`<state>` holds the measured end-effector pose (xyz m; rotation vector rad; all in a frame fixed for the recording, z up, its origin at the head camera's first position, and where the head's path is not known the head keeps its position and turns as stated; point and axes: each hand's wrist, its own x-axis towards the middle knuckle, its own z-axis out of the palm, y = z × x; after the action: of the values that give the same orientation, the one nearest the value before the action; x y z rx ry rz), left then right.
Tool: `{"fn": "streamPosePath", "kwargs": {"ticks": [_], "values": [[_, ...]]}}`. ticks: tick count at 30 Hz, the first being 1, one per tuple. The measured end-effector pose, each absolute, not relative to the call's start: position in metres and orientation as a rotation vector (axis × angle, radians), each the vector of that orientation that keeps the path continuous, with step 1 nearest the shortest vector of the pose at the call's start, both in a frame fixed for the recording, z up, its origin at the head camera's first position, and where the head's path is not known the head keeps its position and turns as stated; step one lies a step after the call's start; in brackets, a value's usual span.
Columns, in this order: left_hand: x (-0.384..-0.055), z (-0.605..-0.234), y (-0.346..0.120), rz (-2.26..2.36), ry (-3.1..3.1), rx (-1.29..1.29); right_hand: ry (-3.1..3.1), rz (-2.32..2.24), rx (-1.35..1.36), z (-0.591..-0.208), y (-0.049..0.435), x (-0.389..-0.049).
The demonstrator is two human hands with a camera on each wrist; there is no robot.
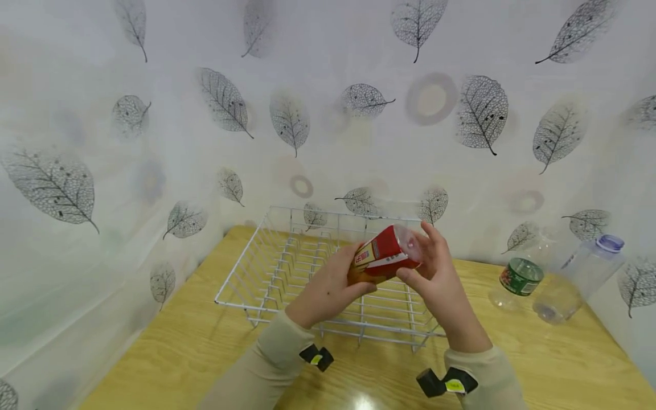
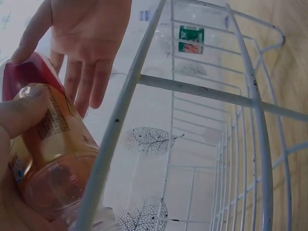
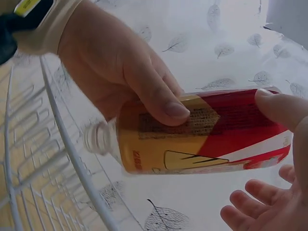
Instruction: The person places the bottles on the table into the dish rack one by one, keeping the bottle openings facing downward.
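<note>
Bottle (image 1: 384, 257) tilts over the wire rack (image 1: 361, 323), my left hand (image 1: 328, 287) clamped round its body, my right hand (image 1: 442, 282) loose-fingered, thumb against its right end, probably steadying it.

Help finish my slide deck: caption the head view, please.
The left grip holds a red-and-yellow bottle over a white wire rack, the right grip at the bottle's base.

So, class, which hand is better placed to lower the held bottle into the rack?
Probably the left hand: it grips the bottle above the rack. The right hand appears only to touch the base end with its thumb.
</note>
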<state>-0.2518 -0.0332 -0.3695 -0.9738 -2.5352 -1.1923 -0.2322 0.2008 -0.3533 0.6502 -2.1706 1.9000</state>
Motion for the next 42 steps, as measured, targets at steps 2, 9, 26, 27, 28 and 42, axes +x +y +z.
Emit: {"fn": "streamPosePath", "kwargs": {"ticks": [2, 9, 26, 27, 28, 42], "values": [[-0.252, -0.369, -0.033, -1.231, -2.531, -0.979, -2.074, 2.086, 0.66, -0.353, 0.199, -0.232], [-0.249, -0.369, -0.03, -1.478, -2.516, -1.06, -1.917, 2.275, 0.749, -0.359, 0.189, -0.231], [-0.241, -0.378, -0.019, -1.506, -2.526, -1.212, -2.046, 2.124, 0.628, -0.358, 0.182, -0.221], [-0.241, -0.379, -0.018, -1.486, -2.528, -1.211, -2.064, 2.112, 0.616, -0.358, 0.182, -0.221], [-0.241, -0.379, -0.018, -1.474, -2.527, -1.21, -2.081, 2.1, 0.605, -0.358, 0.182, -0.221], [-0.247, -0.373, -0.035, -1.127, -2.646, -1.068, -2.146, 2.026, 0.615, -0.356, 0.189, -0.223]]}}
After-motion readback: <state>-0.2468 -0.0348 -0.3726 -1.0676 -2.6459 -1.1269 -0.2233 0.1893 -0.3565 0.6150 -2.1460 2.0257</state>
